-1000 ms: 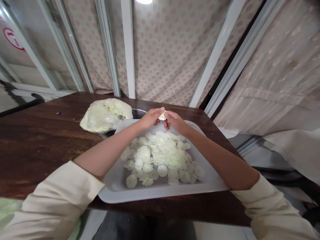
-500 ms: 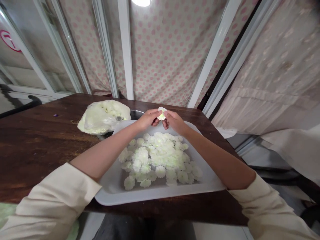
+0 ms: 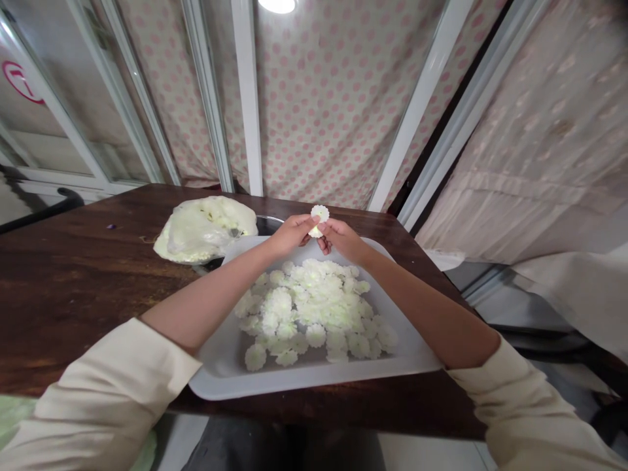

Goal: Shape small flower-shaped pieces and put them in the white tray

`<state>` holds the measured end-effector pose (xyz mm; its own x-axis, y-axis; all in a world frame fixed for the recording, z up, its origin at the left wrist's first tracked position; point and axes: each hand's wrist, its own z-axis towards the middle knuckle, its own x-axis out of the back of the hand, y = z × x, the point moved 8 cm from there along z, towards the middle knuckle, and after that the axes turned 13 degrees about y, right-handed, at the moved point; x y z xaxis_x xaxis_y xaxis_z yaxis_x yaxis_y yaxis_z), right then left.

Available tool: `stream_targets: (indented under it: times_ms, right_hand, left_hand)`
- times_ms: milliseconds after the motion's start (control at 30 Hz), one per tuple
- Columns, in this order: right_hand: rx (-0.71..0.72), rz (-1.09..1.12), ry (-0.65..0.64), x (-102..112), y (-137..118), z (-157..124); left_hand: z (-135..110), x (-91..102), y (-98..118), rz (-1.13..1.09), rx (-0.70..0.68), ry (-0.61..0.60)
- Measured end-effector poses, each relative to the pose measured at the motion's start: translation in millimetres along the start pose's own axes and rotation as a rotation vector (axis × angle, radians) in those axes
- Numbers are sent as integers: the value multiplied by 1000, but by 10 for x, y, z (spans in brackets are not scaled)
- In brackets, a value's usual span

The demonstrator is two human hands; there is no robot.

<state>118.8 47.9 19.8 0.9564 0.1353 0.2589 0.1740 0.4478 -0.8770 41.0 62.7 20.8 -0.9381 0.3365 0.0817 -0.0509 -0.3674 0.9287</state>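
As both bare forearms are being reached out over a dark wooden table (image 3: 73, 294), a small white flower head (image 3: 319, 213) is being pinched up just above the far edge of a white plastic tray (image 3: 314, 384). In the head view, it is being gripped near its base from both sides, with the left hand (image 3: 292, 235) and the right hand (image 3: 346, 239) being closed around it and neither being released, though which fingers are bearing it is hidden. The bloom's face is being turned towards the camera, so the step in hand is judged to be the handling of this single flower. A heap of similar flower heads (image 3: 309, 307) is being held across the middle of the tray, below the hands. A crumpled whitish plastic bag (image 3: 203, 229) is being carried near the table's far edge, beside the tray's far left corner, with a metal bowl (image 3: 269, 226) partly hidden behind it. A steady, gentle pinch appears to be called for by the next move, since the petals are looking delicate.
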Motion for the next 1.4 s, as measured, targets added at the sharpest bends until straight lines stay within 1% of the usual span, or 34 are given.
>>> stream_targets:
  times_ms: [100, 200, 333, 433, 533, 600, 667, 733, 833, 967, 1133, 1200, 1300, 1400]
  right_hand:
    - [3, -22, -7, -8, -17, -10]
    - [1, -42, -19, -20, -29, -22]
    - [18, -30, 1, 2, -39, -11]
    - [35, 0, 23, 39, -30, 17]
    - [38, -41, 58, 91, -15, 40]
    - [38, -86, 79, 123, -17, 44]
    - [36, -117, 83, 142, -30, 40]
    - [26, -133, 76, 151, -41, 35]
    - [13, -128, 68, 158, -57, 30]
    - [32, -119, 59, 133, -96, 13]
    - [22, -90, -12, 40, -80, -12]
    - [4, -41, -3, 41, -43, -1]
    - [-48, 104, 33, 66, 39, 32]
    - [-102, 168, 76, 88, 120, 56]
  left_hand:
    - [2, 27, -4, 37, -21, 37]
    - [-16, 12, 31, 63, -41, 23]
    - [-48, -70, 99, 61, -86, -49]
    - [-48, -119, 107, 26, -115, -90]
    - [-58, -172, 105, 31, -136, -165]
    - [-79, -202, 106, 62, -130, -222]
    - [-95, -208, 97, 68, -87, -248]
    - [-95, -191, 71, 28, -15, -234]
    - [-73, -153, 21, -60, 72, -170]
    - [-47, -117, -6, -30, 88, -107]
    - [-41, -69, 36, 73, 74, -43]
    - [-49, -80, 78, 75, 47, -49]
    - [-76, -135, 133, 33, 14, -101]
    - [-94, -171, 125, 9, 37, -138]
